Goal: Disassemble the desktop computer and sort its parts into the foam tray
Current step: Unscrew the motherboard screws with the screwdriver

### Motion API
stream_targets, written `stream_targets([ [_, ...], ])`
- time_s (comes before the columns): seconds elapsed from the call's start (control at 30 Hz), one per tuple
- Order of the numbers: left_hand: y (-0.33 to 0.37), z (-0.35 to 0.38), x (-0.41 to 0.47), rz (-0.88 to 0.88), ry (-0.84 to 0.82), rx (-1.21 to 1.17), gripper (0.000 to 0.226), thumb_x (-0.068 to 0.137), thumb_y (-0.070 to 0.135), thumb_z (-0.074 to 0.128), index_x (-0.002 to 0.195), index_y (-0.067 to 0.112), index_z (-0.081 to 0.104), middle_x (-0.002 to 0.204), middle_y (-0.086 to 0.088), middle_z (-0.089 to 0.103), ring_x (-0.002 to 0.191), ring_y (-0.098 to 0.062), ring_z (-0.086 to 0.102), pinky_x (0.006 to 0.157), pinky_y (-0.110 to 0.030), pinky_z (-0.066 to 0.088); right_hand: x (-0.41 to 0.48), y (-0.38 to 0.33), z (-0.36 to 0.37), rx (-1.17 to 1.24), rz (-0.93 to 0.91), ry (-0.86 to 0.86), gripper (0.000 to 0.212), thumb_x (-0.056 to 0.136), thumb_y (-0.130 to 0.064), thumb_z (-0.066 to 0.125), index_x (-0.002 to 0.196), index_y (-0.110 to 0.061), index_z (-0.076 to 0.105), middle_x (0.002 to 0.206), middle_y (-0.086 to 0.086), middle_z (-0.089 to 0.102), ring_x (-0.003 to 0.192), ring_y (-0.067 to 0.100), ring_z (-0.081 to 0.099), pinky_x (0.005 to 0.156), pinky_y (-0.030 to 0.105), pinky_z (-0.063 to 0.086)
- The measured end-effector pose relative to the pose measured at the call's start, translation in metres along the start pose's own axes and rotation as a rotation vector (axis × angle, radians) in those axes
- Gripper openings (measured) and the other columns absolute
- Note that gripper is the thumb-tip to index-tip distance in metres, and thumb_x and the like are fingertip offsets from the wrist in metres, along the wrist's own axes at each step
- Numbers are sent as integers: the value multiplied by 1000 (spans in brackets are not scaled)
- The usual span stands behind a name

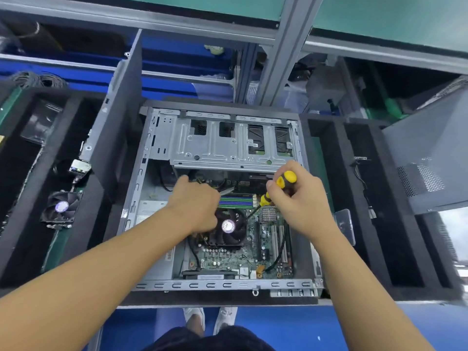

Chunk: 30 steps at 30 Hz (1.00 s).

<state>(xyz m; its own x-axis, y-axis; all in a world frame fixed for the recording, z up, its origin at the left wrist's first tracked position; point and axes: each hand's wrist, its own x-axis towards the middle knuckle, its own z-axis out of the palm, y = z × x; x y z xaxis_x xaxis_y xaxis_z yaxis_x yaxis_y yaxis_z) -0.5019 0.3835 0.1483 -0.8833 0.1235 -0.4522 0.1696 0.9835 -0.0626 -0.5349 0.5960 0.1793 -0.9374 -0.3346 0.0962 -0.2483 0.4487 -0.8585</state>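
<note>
Desktop computer (222, 198): our right hand (301, 201) grips screwdriver (276, 190), left hand (196, 202) closed beside cooler fan (229, 228). Risk: tip slips, gouging motherboard (253, 254) beneath.

An electronics workshop or disassembly station. An opened grey steel desktop computer case (222, 198) lies at centre frame, flanked left and right by black foam sorting trays (339, 198). Grey aluminium-profile shelving (283, 46) with green shelf boards (379, 19) crosses the top, and blue bench panels (291, 325) run along the bottom.
</note>
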Motion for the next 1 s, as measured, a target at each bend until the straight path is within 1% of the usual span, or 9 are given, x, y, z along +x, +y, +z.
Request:
stream_targets([
  [0.07, -10, -2, 4, -122, -74, 22, 5, 80, 20, 52, 76, 24, 52, 73, 7, 56, 69, -15, 51, 80, -39, 28, -3, 4, -3, -6, 11, -42, 13, 83, -32, 61, 77, -28, 51, 62, -2, 51, 49, 7, 40, 48, 12, 33],
  [0.17, -28, -1, 12, -255, -242, -107, 11, 89, 20, 53, 99, 20, 57, 90, 4, 60, 82, -20, 58, 79, -38, 43, -9, 13, -3, -10, 19, -162, 11, 82, -33, 60, 78, -28, 51, 63, 1, 51, 47, 6, 38, 46, 13, 33],
  [0.33, -33, 6, 47, -263, -456, -118, 24, 87, 21, 69, 105, 6, 64, 89, -4, 61, 82, -22, 62, 73, -30, 52, -12, 19, -2, -24, 2, -368, 10, 85, -30, 60, 81, -31, 51, 64, 4, 50, 52, 17, 40, 50, 24, 35],
  [0.47, -32, 18, 68, -307, -554, -32, 66, 81, 37, 79, 134, 8, 54, 117, -5, 59, 108, -26, 62, 95, -38, 53, -13, 16, -1, -60, -5, -478, 12, 85, -35, 61, 88, -35, 50, 64, -9, 54, 53, 9, 47, 53, 26, 42],
  [0.57, -34, 22, 71, -316, -564, -14, 71, 83, 43, 76, 141, 11, 48, 127, -2, 56, 115, -26, 59, 100, -39, 50, -12, 14, -4, -184, -47, -514, 14, 88, -35, 61, 91, -35, 48, 62, -10, 55, 55, 8, 52, 55, 24, 44],
  [0.67, -29, 11, 64, -287, -553, -26, 55, 88, 37, 72, 133, 12, 53, 117, -1, 60, 108, -24, 61, 97, -39, 51, -10, 8, -3, -356, -118, -552, 14, 91, -39, 61, 86, -32, 50, 59, -8, 55, 60, 11, 52, 61, 30, 46],
  [0.8, -9, -13, 42, -212, -256, -52, 20, 90, 15, 57, 110, 15, 60, 88, 0, 50, 86, -25, 58, 72, -37, 49, -10, -1, 2, -473, -151, -600, 20, 91, -50, 57, 87, -31, 51, 68, -5, 62, 64, 11, 50, 66, 37, 51],
  [0.87, 7, -25, 28, -40, -156, -122, 14, 93, 25, 51, 98, 15, 60, 80, 2, 52, 79, -23, 58, 66, -35, 48, -10, -4, 3, -533, -177, -588, 22, 91, -52, 54, 87, -32, 47, 70, -4, 63, 66, 14, 50, 66, 37, 51],
  [1.0, 40, -34, 6, 305, -179, -256, 22, 87, 24, 53, 66, 21, 52, 63, 2, 51, 53, -17, 48, 47, -28, 36, -15, -6, -6, -570, -185, -560, 19, 88, -51, 52, 84, -35, 43, 71, -4, 64, 66, 15, 50, 67, 36, 49],
])
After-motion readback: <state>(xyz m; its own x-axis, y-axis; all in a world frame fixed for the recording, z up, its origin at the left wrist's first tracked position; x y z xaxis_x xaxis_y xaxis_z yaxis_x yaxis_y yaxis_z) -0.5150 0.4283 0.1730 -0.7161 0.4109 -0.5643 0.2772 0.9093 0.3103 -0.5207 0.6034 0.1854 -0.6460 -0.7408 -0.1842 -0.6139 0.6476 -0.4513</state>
